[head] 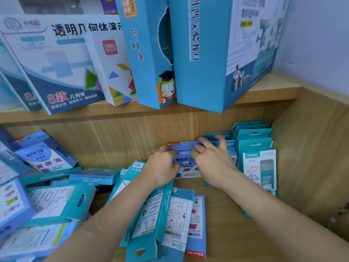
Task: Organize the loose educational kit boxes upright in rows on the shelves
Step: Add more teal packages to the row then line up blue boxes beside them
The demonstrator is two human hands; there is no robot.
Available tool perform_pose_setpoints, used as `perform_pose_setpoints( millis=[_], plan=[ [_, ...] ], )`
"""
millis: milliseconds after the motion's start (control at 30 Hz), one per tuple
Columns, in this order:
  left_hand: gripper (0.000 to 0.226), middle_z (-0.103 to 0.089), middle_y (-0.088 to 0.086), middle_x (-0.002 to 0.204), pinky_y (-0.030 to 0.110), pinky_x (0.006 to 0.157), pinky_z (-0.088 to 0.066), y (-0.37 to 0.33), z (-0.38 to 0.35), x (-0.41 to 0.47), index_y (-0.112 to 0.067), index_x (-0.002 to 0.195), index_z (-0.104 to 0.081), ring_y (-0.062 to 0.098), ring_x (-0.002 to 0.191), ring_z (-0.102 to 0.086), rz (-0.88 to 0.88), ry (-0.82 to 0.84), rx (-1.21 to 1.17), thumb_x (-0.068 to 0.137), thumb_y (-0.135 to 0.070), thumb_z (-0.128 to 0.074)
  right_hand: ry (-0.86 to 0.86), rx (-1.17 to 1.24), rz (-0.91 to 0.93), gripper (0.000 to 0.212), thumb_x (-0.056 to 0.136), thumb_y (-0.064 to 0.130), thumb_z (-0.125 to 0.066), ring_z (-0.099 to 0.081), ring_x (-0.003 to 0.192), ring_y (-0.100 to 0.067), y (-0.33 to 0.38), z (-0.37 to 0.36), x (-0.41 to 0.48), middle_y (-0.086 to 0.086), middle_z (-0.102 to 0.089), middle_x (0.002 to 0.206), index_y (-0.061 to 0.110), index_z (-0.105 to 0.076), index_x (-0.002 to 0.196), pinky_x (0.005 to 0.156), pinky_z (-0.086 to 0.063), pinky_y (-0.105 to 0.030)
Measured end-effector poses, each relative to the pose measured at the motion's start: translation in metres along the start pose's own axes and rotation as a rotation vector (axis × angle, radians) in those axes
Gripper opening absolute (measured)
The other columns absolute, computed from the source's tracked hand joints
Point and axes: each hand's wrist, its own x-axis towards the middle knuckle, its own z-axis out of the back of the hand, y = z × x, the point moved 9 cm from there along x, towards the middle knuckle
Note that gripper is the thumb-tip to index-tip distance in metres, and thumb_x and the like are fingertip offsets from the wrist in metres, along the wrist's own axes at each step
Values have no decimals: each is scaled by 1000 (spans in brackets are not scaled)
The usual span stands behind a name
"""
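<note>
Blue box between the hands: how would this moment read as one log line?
step: standing blue box upright | left hand: grips its left edge | right hand: grips its top | place: lower shelf, beside teal row

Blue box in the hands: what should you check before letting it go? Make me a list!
1. Blue box stands upright: ok.
2. Left hand and right hand both hold it: ok.
3. It touches the upright teal row: cannot tell, the right hand hides the gap.
4. Its bottom rests on the shelf floor: cannot tell.
5. Loose boxes all stood up: not ok, many lie flat at the left.
</note>
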Motion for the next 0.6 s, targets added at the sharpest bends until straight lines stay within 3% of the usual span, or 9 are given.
perform_pose_setpoints(
  millis=[100,233,333,400,500,600],
  plan=[
    [44,-40,6,141,32,99,-40,-4,1,2,-17,133,-51,25,121,-50,-4,33,20,90,-27,-51,-286,257,-104,36,66,14,-70,-52,123,-20,-20,24,-21,2,-67,115,18,-68,101,100,-20,-48],
    [43,-43,6,137,39,95,-46,-6,0,2,-19,131,-51,31,116,-53,72,118,159,90,-31,-50,-558,629,-409,36,83,10,-53,-47,120,-14,-66,41,-81,2,-62,122,17,-62,117,100,-27,-30],
    [36,-52,4,128,39,85,-47,-42,16,-5,-20,124,-55,28,114,-51,-8,-41,307,90,-27,-48,-543,757,-564,39,85,4,-58,-45,114,-13,-84,27,-124,-2,-60,123,15,-59,122,96,-27,-15],
    [29,-59,2,118,38,81,-50,-82,22,-14,-21,117,-58,25,109,-54,-133,-153,177,90,-26,-47,-474,757,-628,44,84,3,-60,-43,115,-13,-87,15,-143,-2,-57,127,16,-56,126,95,-26,-15],
    [24,-66,0,108,39,79,-50,-129,3,-19,-24,111,-54,26,100,-60,-207,-49,-49,90,-34,-50,-398,745,-686,50,84,3,-61,-41,120,-16,-91,3,-158,-3,-52,135,16,-51,131,96,-23,-16],
    [20,-67,1,109,37,79,-50,-148,-11,-24,-25,105,-57,27,102,-59,-212,36,-14,90,-35,-51,-379,780,-669,51,82,1,-61,-44,115,-16,-91,1,-166,-2,-53,132,16,-52,130,93,-25,-12]
  ],
)
